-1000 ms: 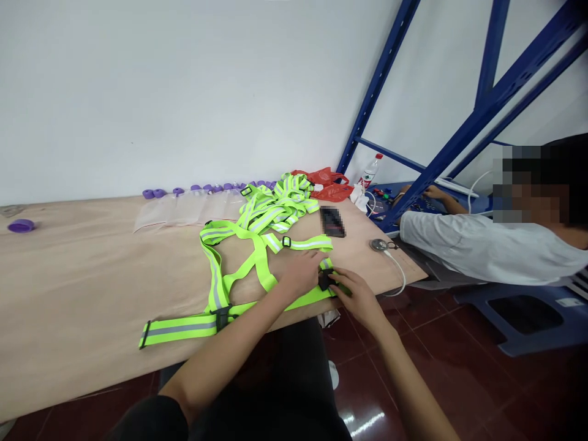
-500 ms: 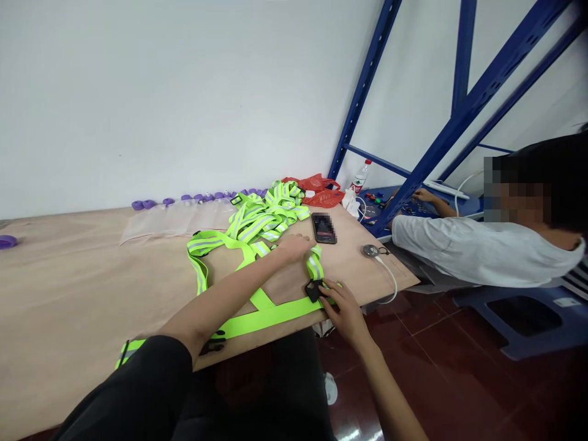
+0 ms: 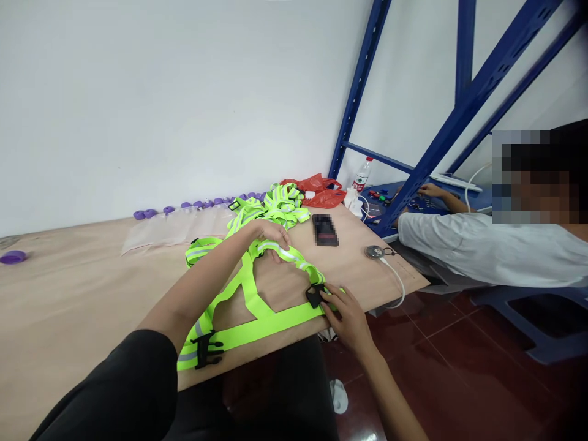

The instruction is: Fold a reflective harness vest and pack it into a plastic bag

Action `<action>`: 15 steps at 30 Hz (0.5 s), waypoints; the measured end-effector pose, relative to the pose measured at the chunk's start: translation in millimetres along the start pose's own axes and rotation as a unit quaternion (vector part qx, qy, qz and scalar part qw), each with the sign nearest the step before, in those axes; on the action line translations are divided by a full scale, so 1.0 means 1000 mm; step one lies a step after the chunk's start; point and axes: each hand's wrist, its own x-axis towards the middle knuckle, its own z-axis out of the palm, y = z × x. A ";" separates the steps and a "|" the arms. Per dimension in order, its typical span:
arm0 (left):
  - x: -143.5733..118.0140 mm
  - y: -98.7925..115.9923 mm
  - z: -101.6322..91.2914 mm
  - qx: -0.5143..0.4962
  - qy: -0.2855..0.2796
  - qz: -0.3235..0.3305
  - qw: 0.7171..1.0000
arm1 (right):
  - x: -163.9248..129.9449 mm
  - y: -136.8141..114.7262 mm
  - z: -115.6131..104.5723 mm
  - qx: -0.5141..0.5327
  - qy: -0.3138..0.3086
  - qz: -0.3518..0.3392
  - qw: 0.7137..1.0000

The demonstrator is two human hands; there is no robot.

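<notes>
A neon-green reflective strap harness [image 3: 280,324] lies along the table's front edge. My left hand [image 3: 274,236] has its fingers closed round one of its silver-striped straps, which runs down to a black buckle [image 3: 314,296]. At that buckle, my right hand [image 3: 346,315] grips its right side and the webbing beside it, the fingertips bent against the plastic. A second black buckle [image 3: 206,350] with prongs sits at the harness's left end, under my left forearm. Behind my left hand lies a heap of more green reflective straps [image 3: 285,205].
On the brown table [image 3: 92,294] are a phone [image 3: 325,230], a round device with a white cable [image 3: 374,252], clear plastic bags [image 3: 179,226], purple pieces [image 3: 149,214] and a red bag [image 3: 319,190]. Blue shelf posts [image 3: 361,86] and a seated person in white [image 3: 487,248] are at the right.
My left hand has moved left and slightly up from near the phone, drawing the strap out from the buckle. The harness's left end has come rightward. My right hand stays at the buckle.
</notes>
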 end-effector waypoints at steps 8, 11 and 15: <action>-0.026 0.008 -0.024 0.081 0.075 0.020 0.994 | -0.001 0.002 0.001 -0.020 -0.012 -0.002 1.000; -0.039 0.007 -0.029 0.166 0.108 0.034 0.980 | -0.002 0.003 0.003 -0.027 -0.004 -0.008 1.000; -0.057 0.002 -0.021 0.273 0.140 0.047 0.950 | -0.002 0.004 0.003 -0.031 0.009 -0.019 0.999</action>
